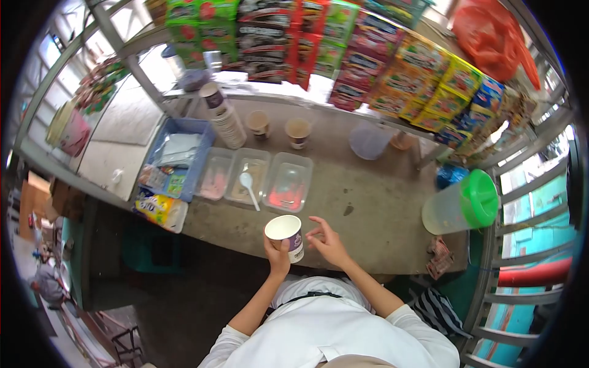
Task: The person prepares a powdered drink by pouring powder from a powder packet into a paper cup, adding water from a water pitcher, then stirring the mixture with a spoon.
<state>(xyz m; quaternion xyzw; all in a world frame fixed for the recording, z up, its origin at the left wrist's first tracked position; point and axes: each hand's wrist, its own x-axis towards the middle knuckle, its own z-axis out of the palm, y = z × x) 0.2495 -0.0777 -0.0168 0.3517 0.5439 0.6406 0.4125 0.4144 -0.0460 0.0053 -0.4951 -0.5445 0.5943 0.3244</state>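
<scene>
The left hand (279, 256) of the person is gripping a paper cup (289, 238), with the fingers wrapped around its side. The cup is held nearly upright near the front edge of the desk (374, 214), and its white inside is visible from above. The outside has a purple print. The right hand (329, 243) is open, with the fingers a little bent and spread, just beside the cup; I cannot tell whether any fingertip touches it.

Beyond the cup, three clear plastic containers stand side by side on the desk. The left container (216, 159) and the right container (291, 167) have some pink or red contents. A white spoon (248, 186) lies in the middle container (252, 151), its handle reaching over the front rim. Behind them are a tall stack of cups (229, 127) and two separate cups (258, 125). At the right stands a pitcher (443, 211) with a green lid (480, 197).
</scene>
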